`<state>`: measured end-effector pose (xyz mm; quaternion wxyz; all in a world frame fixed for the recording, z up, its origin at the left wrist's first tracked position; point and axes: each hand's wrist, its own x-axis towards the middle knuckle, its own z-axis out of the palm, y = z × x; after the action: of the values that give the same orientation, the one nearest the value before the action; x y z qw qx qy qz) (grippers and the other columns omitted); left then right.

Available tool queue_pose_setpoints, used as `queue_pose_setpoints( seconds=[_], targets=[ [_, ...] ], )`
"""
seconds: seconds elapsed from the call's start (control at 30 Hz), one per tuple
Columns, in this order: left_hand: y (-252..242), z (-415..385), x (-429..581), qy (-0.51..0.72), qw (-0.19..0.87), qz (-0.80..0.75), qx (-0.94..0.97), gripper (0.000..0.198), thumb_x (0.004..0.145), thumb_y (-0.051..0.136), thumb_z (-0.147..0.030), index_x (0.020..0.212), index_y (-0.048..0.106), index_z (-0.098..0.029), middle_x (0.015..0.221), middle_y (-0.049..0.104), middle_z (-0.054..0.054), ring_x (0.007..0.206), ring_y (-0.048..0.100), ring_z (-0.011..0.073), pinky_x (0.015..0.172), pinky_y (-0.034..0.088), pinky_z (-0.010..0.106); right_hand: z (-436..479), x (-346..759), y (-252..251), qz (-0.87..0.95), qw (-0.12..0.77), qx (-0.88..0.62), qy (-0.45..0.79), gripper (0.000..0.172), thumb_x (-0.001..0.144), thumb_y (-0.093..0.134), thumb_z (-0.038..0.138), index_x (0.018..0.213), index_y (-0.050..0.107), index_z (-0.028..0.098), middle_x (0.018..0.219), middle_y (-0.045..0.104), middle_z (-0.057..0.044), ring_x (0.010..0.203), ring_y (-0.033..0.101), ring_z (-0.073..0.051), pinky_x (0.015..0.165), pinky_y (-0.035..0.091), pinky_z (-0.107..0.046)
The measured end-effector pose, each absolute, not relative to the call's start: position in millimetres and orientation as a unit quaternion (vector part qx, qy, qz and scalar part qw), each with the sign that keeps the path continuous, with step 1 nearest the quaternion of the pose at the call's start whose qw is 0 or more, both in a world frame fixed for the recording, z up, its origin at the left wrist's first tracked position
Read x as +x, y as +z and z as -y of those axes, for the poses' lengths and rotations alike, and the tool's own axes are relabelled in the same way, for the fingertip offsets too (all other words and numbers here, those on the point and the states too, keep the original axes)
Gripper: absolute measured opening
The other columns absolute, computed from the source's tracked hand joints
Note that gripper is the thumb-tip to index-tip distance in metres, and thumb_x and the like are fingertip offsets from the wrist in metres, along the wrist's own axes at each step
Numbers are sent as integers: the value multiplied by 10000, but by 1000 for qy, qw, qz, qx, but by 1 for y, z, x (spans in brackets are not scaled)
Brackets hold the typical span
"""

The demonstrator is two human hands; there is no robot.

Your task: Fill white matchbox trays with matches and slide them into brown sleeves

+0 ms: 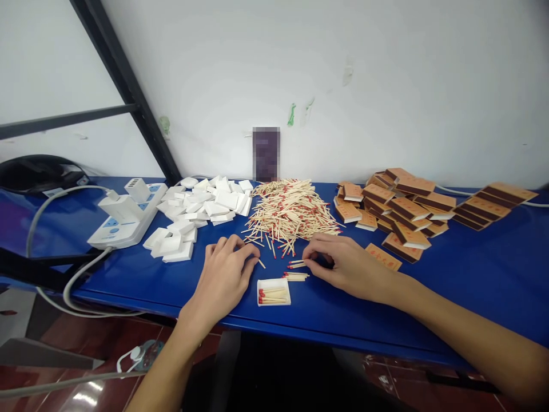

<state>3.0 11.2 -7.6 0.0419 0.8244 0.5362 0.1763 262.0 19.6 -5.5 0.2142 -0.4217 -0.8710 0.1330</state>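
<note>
My left hand [229,272] is closed, thumb and forefinger pinching the end of a single match [261,264]. Across from it, my right hand [337,263] pinches matches [297,264] by their plain ends, red heads pointing left. Just below those, a small row of matches [295,276] lies on the blue table. Between my hands and nearer the edge sits a white matchbox tray [273,302], partly filled with matches whose heads face left. Behind both hands rises a large loose pile of matches [294,212].
White inner trays [206,200] are heaped at the left. Several brown matchboxes [407,206] are piled at the right, some standing in a row [493,203]. A power strip [128,217] with cables lies far left. A pixelated dark object [266,153] stands by the wall.
</note>
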Motion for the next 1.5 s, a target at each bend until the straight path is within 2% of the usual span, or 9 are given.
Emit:
queue_pose_setpoints(
  seconds=[0.43,0.63,0.87,1.07,1.23,1.3,1.4,1.5],
  targets=[
    [-10,-10,9,165,60,-505,845,162,1000,438,-214,925,581,-205,996,564,49,934,506,240,793,391,393,-20,265,-7,879,184,-422,130,118,916,528,197,894,642,217,885,646,-36,748,589,-157,653,416,-282],
    [-11,-11,9,173,104,-503,840,166,1001,449,-236,938,601,-214,1004,578,42,957,526,237,818,392,397,-23,263,-9,871,191,-429,146,129,930,548,226,870,660,206,828,637,-24,732,579,-150,658,409,-277],
    [0,-20,11,168,180,-448,859,166,986,504,-241,926,656,-216,988,638,32,1027,564,232,927,405,391,-25,257,-11,858,198,-449,151,157,923,563,248,816,661,187,748,628,-12,648,542,-139,611,383,-273],
    [8,-29,19,155,198,-431,867,144,945,578,-212,870,699,-235,852,686,-12,912,611,204,827,419,338,-26,250,-13,860,217,-439,143,155,917,593,251,819,689,180,729,621,-13,634,532,-130,589,370,-255],
    [8,-24,13,215,221,-434,846,161,986,535,-232,1064,675,-252,1000,727,-29,972,623,185,886,420,329,-27,247,-13,861,222,-434,146,137,901,613,229,802,696,183,716,628,-9,615,527,-121,585,367,-250],
    [6,-19,7,231,234,-436,838,199,1011,491,-248,1132,649,-264,993,725,-33,968,627,177,896,426,329,-27,246,-12,861,220,-433,148,140,903,607,224,802,695,186,719,635,-9,608,526,-119,582,366,-249],
    [4,-10,-2,244,244,-433,833,221,1030,457,-304,1176,622,-281,993,712,-29,960,624,178,899,437,334,-29,244,-13,864,223,-425,150,139,912,615,257,822,701,194,729,639,-9,627,541,-123,591,372,-248],
    [4,-3,-6,229,254,-402,849,212,999,529,-361,1183,602,-287,1112,681,-13,1049,602,190,955,427,348,-32,240,-13,873,230,-407,142,166,917,631,310,822,700,193,713,621,-6,635,541,-126,599,372,-248]
  ],
)
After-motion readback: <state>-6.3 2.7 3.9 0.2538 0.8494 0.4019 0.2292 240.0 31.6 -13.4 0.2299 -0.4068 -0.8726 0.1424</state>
